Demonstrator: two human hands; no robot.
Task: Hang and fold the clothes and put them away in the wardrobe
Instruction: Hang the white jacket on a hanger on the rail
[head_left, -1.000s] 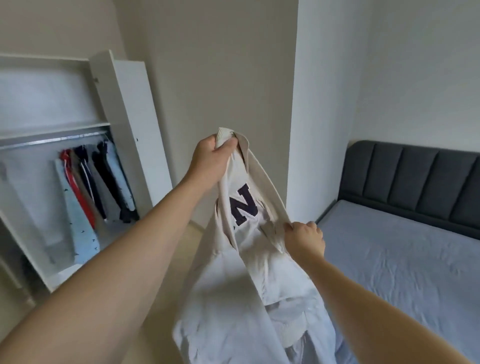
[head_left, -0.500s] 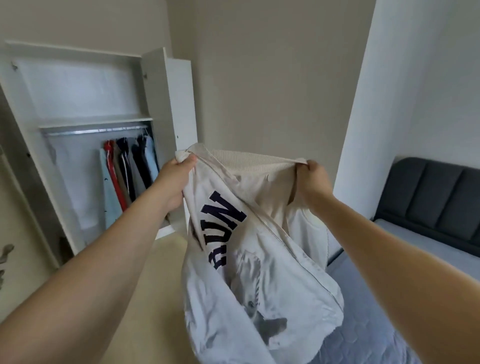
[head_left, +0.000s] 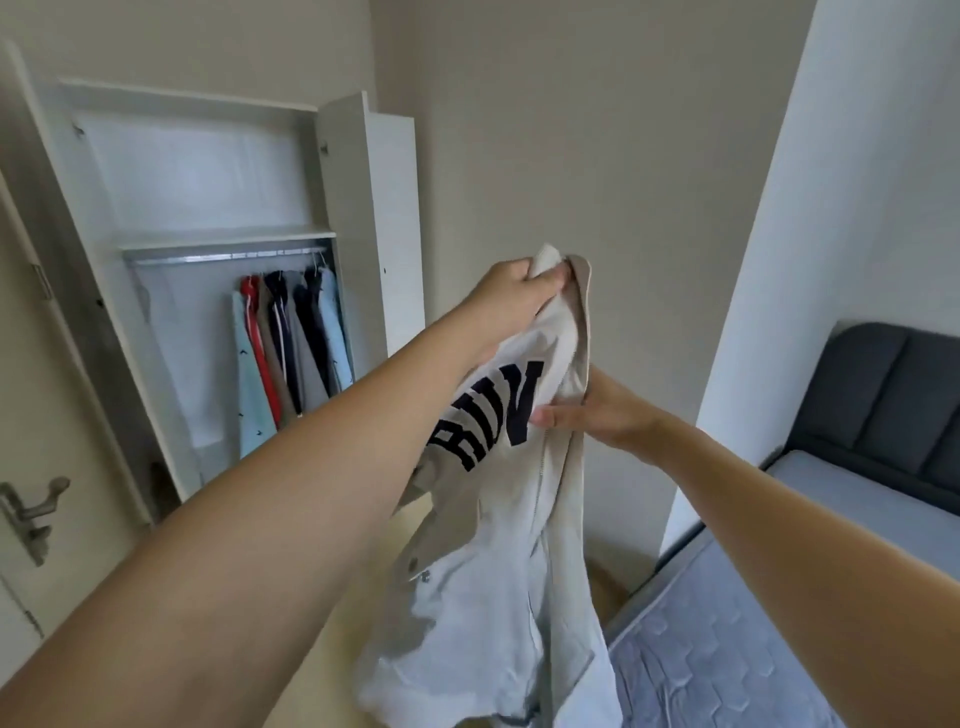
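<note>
A cream jacket (head_left: 498, 571) with dark letters on it hangs in front of me, held up in the air. My left hand (head_left: 511, 291) grips its ribbed collar at the top. Lower and to the right, my right hand (head_left: 602, 410) pinches the jacket's front edge beside the letters, thumb on the near side. The white wardrobe (head_left: 202, 171) stands open at the left, with several garments (head_left: 291, 348) hanging from its rail under a shelf.
An open wardrobe door (head_left: 387, 223) juts out beside the beige wall. A room door with a metal handle (head_left: 31, 514) is at the far left. A bed (head_left: 753, 649) with a dark padded headboard (head_left: 893, 410) lies at the right, behind a white wall corner.
My hands, which held the collar stretched wide, have come together. The left hand rose with the collar, the right hand dropped to the front edge, and the jacket now hangs narrow.
</note>
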